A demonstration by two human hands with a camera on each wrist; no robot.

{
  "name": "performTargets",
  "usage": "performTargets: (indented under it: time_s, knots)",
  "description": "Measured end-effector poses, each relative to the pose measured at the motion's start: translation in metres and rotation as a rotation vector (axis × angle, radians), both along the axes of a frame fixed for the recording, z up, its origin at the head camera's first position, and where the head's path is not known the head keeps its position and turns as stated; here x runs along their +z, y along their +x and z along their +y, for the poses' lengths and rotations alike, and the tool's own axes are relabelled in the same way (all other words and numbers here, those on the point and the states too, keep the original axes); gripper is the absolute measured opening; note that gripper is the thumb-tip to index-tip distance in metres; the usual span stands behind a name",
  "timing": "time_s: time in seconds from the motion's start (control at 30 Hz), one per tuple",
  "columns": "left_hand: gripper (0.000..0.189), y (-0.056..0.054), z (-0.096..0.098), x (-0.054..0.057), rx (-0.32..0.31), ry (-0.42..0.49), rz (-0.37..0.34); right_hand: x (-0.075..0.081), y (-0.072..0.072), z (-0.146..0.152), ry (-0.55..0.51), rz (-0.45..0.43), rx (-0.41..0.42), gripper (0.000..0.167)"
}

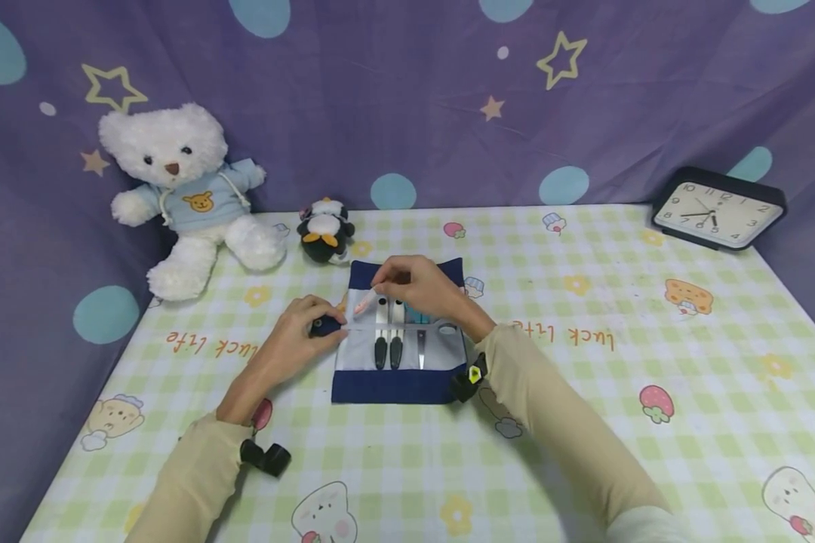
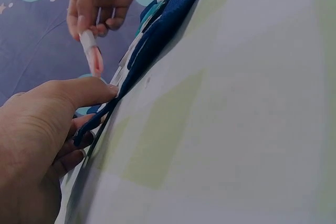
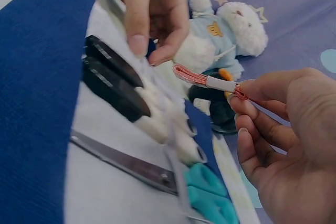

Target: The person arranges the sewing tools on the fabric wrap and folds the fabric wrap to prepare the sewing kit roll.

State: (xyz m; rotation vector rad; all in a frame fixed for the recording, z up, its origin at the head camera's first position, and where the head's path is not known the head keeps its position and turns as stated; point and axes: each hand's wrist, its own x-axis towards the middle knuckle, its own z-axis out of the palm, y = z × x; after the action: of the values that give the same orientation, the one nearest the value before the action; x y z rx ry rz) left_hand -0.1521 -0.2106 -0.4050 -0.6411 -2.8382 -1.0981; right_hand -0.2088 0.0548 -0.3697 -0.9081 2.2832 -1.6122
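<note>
A navy and light grey fabric tool roll (image 1: 397, 387) lies unfolded on the table. My left hand (image 1: 300, 330) pinches its left edge between thumb and fingers, beside the snap tab (image 1: 324, 326). Over the roll's upper left, my right hand (image 1: 417, 285) holds a small bundle of folded pink cord (image 3: 191, 77) with a white band round it, gripped at one end by thumb and fingertips. A pale elastic strap runs across the roll. Under it lie two black-and-white tools (image 3: 113, 87) side by side and scissors with teal handles (image 3: 210, 195). A grey ring-shaped item (image 1: 447, 328) sits at the right edge.
A white teddy bear (image 1: 200, 192) and a penguin toy (image 1: 324, 230) sit behind the roll to the left. At the back right stands a black-framed clock (image 1: 718, 210). A checked cloth (image 1: 584, 392) covers the table, with a purple curtain (image 1: 407, 113) behind.
</note>
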Motion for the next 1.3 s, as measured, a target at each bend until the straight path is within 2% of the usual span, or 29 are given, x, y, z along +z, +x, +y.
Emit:
performTargets:
  time_s: [0.3, 0.7, 1.0, 1.3]
  knots:
    - [0.016, -0.001, 0.001, 0.000, -0.002, -0.005, -0.002, -0.011, -0.001, -0.010, 0.087, 0.020, -0.024, 0.015]
    - [0.014, -0.002, 0.003, 0.001, -0.015, -0.014, -0.004, -0.015, -0.002, -0.013, 0.116, 0.014, -0.055, 0.018]
    - [0.013, -0.003, 0.004, 0.002, -0.024, -0.010, -0.001, -0.021, 0.000, -0.012, 0.098, 0.078, -0.093, 0.019]
    - [0.012, -0.005, 0.005, 0.002, -0.029, -0.002, 0.002, -0.024, -0.001, -0.019, 0.086, 0.144, -0.071, 0.020]
